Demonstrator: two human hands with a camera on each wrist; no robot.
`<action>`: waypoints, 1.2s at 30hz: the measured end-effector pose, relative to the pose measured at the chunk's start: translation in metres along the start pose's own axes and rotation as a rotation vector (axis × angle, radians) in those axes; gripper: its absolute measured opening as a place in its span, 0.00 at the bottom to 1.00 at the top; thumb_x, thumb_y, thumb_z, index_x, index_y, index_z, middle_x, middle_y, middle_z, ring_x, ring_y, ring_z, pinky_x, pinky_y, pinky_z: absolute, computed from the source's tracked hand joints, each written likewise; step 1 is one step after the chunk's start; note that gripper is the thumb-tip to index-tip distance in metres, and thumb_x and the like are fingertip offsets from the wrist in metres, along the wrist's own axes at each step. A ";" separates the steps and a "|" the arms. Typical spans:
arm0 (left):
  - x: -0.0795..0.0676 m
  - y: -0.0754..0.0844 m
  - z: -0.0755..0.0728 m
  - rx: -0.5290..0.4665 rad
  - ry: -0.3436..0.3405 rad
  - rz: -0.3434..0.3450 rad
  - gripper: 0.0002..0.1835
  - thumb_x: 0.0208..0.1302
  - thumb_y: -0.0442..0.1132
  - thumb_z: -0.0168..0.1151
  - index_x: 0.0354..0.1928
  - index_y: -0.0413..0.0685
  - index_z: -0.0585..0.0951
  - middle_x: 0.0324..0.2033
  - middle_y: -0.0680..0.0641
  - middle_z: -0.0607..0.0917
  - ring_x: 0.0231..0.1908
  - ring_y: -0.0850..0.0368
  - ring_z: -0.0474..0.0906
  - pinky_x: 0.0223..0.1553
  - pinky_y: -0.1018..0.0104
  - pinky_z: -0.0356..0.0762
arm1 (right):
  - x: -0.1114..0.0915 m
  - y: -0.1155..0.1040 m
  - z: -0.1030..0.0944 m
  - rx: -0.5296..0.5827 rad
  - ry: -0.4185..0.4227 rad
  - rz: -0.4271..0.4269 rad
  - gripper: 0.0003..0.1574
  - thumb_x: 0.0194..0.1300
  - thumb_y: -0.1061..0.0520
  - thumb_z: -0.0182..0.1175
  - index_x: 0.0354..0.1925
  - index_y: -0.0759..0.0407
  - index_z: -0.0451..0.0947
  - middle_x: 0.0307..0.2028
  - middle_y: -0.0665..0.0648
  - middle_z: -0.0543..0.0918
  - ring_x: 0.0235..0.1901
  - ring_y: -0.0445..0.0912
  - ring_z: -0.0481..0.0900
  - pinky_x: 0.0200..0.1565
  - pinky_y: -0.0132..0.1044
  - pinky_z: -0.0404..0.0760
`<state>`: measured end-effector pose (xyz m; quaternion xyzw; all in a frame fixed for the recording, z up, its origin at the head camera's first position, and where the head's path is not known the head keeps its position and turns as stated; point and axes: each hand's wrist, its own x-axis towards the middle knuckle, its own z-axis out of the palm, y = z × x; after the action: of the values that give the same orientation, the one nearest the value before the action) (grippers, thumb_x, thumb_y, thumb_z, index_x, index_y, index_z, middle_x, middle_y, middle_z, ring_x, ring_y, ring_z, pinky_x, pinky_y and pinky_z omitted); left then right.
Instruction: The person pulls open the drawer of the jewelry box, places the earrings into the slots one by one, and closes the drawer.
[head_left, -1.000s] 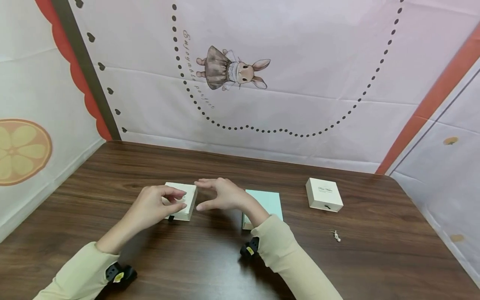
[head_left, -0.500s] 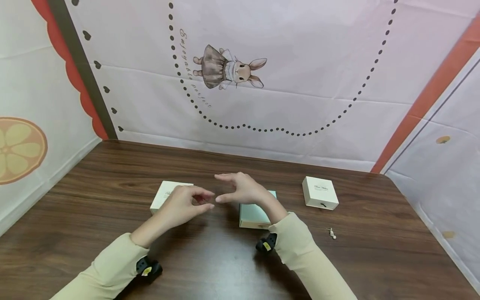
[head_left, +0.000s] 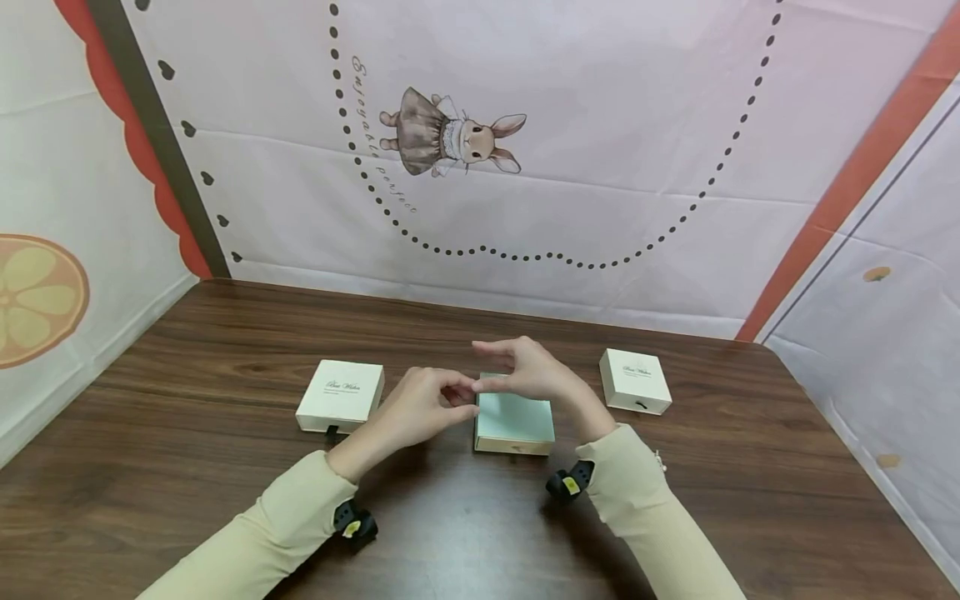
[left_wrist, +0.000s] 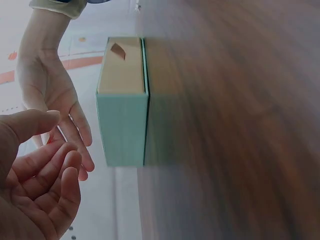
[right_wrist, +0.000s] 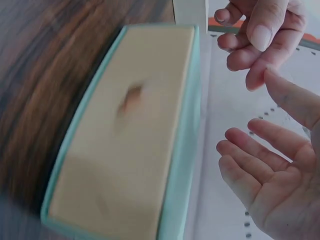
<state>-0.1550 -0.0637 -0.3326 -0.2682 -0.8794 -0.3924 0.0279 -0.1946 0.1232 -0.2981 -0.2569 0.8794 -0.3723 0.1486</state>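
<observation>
A mint-green box with a cream front (head_left: pixel 515 419) lies on the table under and between the hands. My left hand (head_left: pixel 427 404) hovers at its left edge, fingers loosely bent and holding nothing. Over the box's far part my right hand (head_left: pixel 536 371) hangs, thumb and fingers spread apart with nothing between them. In the right wrist view, my right thumb (right_wrist: pixel 292 100) meets a fingertip of the left hand (right_wrist: pixel 265 37). A brown tab or slot marks the cream side of the green box (left_wrist: pixel 121 70) in the left wrist view.
A white box with black script and a dark ribbon tab (head_left: pixel 341 396) stands to the left. Another white box (head_left: pixel 636 379) sits at the right. Mostly hidden behind the right sleeve (head_left: pixel 637 492) is a small pale trinket (head_left: pixel 660 461). A printed cloth (head_left: pixel 600 150) hangs behind.
Both hands have moved right, from the left white box to the green box. The left white box is now uncovered, and the right sleeve now covers most of the trinket.
</observation>
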 end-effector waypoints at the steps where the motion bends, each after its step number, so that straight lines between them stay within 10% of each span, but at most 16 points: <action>1: 0.003 0.002 0.002 -0.006 -0.007 0.002 0.13 0.52 0.40 0.66 0.39 0.42 0.82 0.26 0.53 0.83 0.27 0.68 0.76 0.29 0.76 0.73 | -0.003 0.002 -0.003 0.002 0.007 0.009 0.40 0.55 0.52 0.64 0.63 0.60 0.63 0.62 0.58 0.68 0.61 0.50 0.67 0.56 0.46 0.70; 36: 0.088 0.062 0.083 -0.050 -0.082 0.026 0.12 0.53 0.45 0.66 0.39 0.50 0.83 0.34 0.55 0.85 0.32 0.68 0.78 0.33 0.80 0.71 | -0.080 0.068 -0.078 -0.095 0.173 0.154 0.34 0.58 0.49 0.61 0.57 0.68 0.69 0.51 0.66 0.78 0.47 0.53 0.79 0.46 0.42 0.77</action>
<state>-0.1862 0.0686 -0.3249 -0.2958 -0.8662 -0.4026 -0.0097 -0.1873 0.2529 -0.2893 -0.1624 0.9226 -0.3386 0.0878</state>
